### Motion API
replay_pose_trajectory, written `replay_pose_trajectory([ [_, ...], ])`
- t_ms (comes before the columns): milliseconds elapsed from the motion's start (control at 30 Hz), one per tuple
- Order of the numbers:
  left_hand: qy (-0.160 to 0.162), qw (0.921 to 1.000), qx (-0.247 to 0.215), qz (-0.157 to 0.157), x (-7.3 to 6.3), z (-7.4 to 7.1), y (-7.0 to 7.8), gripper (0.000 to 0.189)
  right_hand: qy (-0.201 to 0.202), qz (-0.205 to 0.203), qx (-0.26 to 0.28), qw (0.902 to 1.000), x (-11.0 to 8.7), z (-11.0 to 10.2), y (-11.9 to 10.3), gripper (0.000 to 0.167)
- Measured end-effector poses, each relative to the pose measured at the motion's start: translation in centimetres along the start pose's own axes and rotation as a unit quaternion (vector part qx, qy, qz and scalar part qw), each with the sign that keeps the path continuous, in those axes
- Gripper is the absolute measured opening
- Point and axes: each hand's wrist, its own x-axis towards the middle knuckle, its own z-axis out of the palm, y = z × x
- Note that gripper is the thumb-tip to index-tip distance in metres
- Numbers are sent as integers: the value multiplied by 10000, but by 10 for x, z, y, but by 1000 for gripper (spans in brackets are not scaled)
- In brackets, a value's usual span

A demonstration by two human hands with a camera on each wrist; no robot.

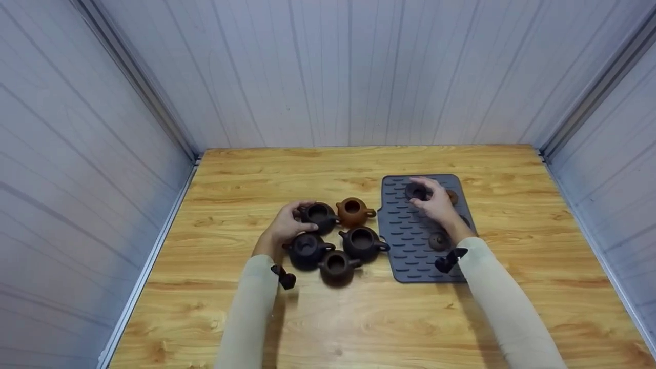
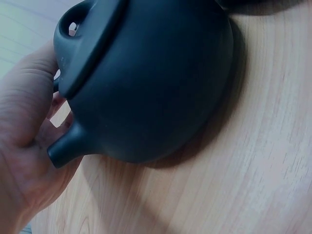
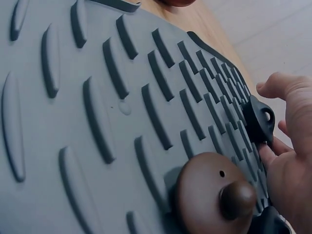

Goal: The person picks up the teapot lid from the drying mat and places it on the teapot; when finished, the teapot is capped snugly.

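The right hand's (image 1: 438, 206) fingers pinch a black lid (image 1: 414, 191) near the gray mat's (image 1: 407, 256) far edge. The left hand's (image 1: 286, 224) fingers grip an open black teapot (image 1: 325, 225). A lidded teapot (image 1: 306, 246) stands beside it, toward the desk's (image 1: 333, 328) near edge.

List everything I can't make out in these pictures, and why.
- Head: part of the orange-brown lid, behind the right hand.
- Left wrist: the lidded teapot, its handle beyond the top edge.
- Left wrist: the left hand, its fingertips behind that teapot.
- Right wrist: a dark lid, cut by the bottom edge.
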Motion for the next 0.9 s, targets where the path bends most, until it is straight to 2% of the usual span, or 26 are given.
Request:
replay_pose_trajectory([
  [233, 34, 10000, 21, -51, -1, 1, 0, 66, 70, 138, 30, 9999, 0, -2, 5, 57],
  [433, 29, 9999, 49, -113, -1, 1, 0, 67, 167, 262, -272, 9991, 0, -2, 2, 54],
  [633, 22, 9998, 83, -156, 1, -1, 0, 67, 87, 530, -446, 9976, 1, -2, -2, 49],
  [900, 21, 9999, 75, -145, 1, 0, -1, 67, 51, 626, -697, 9956, 1, 1, 2, 42],
])
